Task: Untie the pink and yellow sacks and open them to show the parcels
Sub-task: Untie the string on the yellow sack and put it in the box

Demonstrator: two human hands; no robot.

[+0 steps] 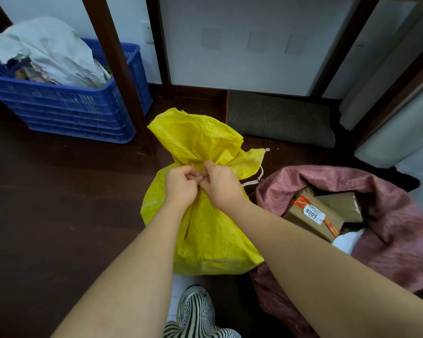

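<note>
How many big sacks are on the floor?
2. The yellow sack stands in the middle, both hands working at its tied neck. The pink sack lies open to its right, showing boxes. Others may be out of view.

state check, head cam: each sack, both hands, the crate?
yellow sack: upright, neck tied
white tie string: loose end hanging right of neck
pink sack: open, parcels showing
left hand: pinching knot
right hand: pinching knot
blue crate: holds a grey bag

white sticker (314, 212) reading "5006" on a cardboard parcel (313, 219), smaller print there illegible
</note>
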